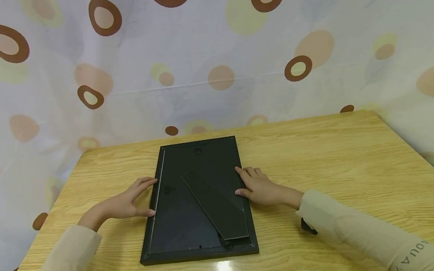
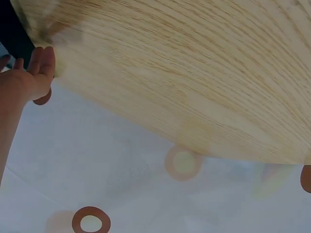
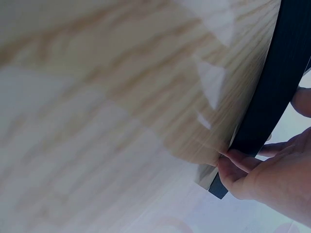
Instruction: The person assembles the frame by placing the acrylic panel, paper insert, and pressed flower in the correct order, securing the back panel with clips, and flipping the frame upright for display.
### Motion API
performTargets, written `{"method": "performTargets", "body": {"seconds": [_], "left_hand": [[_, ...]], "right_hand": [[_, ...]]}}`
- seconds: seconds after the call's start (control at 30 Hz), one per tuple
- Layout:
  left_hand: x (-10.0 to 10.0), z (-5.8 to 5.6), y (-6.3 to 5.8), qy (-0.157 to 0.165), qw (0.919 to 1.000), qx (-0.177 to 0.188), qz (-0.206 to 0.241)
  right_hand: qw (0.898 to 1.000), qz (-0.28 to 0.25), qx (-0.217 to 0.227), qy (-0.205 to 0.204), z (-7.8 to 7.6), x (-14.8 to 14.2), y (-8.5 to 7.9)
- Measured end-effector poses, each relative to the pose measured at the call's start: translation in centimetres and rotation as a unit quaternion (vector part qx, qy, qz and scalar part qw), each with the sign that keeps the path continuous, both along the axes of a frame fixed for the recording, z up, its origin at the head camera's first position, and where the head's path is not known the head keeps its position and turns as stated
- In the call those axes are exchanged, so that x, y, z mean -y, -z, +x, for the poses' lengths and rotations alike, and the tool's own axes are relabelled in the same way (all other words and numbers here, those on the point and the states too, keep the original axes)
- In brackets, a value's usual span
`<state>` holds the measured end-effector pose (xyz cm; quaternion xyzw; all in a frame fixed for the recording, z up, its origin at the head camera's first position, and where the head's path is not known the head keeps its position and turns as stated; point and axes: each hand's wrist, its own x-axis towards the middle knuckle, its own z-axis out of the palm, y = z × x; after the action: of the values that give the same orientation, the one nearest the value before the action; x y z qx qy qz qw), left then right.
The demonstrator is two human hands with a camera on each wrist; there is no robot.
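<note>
A black picture frame (image 1: 183, 228) lies back side up on the wooden table, its slanted stand flap (image 1: 219, 211) uppermost. At its left edge is the left hand (image 1: 126, 202), thumb and fingers spread, with fingertips touching the rim. That same hand (image 2: 30, 80) shows extended fingers beside the dark frame side in the left wrist view. Across from it, the right hand (image 1: 261, 187) grips the right edge, thumb over the rim. In the right wrist view its fingers (image 3: 236, 170) bend around the lower side of the black edge (image 3: 265, 97).
The light wooden table (image 1: 323, 154) extends on both sides of the frame. Behind it hangs a pale curtain (image 1: 190, 44) with brown and beige spots. A small black item (image 1: 308, 227) shows beneath the right sleeve. Light reflects off the table near its front.
</note>
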<state>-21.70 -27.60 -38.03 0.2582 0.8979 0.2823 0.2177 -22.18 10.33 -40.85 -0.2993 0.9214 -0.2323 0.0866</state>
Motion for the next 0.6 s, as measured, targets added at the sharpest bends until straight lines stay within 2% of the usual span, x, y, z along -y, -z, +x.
{"method": "performTargets", "body": {"seconds": [0.23,0.6], "left_hand": [[0.37,-0.23,0.27,0.004,0.9997,0.020,0.016],[0.32,-0.12,0.31,0.002,0.9998,0.004,0.021]], "right_hand": [[1.000,0.000,0.001,0.000,0.10,0.06,-0.18],[1.000,-0.004,0.003,-0.002,0.14,-0.02,-0.39]]}}
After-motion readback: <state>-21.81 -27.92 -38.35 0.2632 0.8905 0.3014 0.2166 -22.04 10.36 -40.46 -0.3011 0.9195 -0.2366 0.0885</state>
